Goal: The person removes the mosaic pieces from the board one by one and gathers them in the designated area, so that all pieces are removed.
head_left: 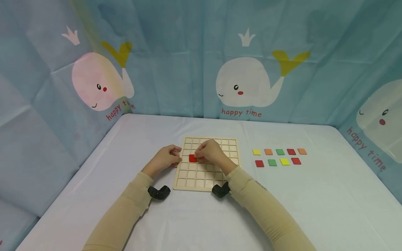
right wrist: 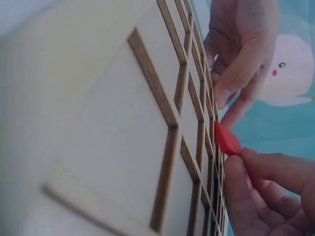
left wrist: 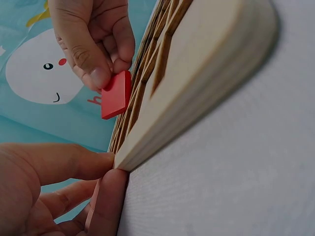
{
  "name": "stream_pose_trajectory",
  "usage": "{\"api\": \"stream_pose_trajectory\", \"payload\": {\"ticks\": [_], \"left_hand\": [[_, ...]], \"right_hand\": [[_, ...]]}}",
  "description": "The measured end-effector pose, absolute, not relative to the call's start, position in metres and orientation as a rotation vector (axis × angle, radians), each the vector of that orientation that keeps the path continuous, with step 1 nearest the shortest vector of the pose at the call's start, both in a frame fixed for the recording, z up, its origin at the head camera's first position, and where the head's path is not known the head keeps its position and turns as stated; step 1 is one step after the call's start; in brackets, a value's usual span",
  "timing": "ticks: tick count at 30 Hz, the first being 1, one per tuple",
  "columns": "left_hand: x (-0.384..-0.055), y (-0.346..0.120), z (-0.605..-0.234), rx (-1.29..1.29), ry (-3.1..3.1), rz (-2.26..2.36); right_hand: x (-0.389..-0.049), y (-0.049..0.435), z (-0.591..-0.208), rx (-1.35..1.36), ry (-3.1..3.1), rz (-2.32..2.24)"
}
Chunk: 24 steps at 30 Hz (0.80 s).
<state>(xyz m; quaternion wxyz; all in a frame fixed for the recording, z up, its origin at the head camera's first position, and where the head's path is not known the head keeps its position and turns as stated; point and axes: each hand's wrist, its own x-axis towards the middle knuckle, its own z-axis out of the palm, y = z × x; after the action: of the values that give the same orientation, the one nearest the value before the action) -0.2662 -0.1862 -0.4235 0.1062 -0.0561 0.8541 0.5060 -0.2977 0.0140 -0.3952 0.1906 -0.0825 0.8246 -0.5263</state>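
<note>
A wooden grid board (head_left: 191, 174) with grooved squares lies on the white table. Over its left part, my right hand (head_left: 211, 152) pinches a red square tile (head_left: 192, 158) between thumb and fingertips. In the left wrist view, the red tile (left wrist: 116, 96) is tilted close over the grid, one edge toward the grooves. At the left side of the board, my left hand (head_left: 164, 158) grips the edge with thumb and finger (left wrist: 74, 160). From the right wrist, the tile (right wrist: 226, 138) shows edge-on, its lower end right at the grid lines.
Right of the board lie two rows of flat square tiles: yellow (head_left: 256, 152), orange (head_left: 268, 152), green (head_left: 280, 152) and red (head_left: 259, 163) among them. A blue curtain (head_left: 176, 80) with printed whales hangs behind the table. Black devices (head_left: 159, 192) sit at both wrists.
</note>
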Motion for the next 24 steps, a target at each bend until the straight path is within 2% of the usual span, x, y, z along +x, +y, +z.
{"api": "stream_pose_trajectory", "payload": {"ticks": [15,24], "left_hand": [[-0.267,-0.189,-0.42,-0.134,2.539,1.491],[-0.263,-0.188,-0.422,-0.121,2.515,1.488]], "right_hand": [[-0.301,0.034,-0.377,-0.25,2.418,-1.386],[-0.302,0.069,-0.368,-0.16,2.309,-1.467]]}}
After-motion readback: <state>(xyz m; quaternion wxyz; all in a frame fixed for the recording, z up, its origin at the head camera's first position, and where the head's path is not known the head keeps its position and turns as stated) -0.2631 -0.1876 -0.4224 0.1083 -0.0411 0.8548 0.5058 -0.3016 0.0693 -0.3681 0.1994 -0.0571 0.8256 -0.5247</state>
